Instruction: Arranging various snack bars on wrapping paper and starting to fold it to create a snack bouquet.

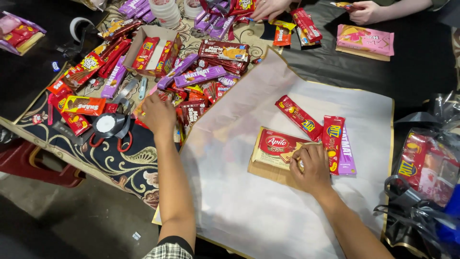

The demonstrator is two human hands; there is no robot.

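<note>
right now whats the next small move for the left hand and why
Probably close the left hand on one red snack packet in the pile. It rests open there, while the right hand pins the cream wafer pack on the white paper.

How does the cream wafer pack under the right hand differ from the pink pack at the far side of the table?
The cream wafer pack lies on white paper; the pink pack lies on the dark table cover. The right hand touches the cream pack; no hand touches the pink pack. The cream pack carries a red oval; the pink pack is pink all over. Both are flat, rectangular, and rest on brown card.
</note>
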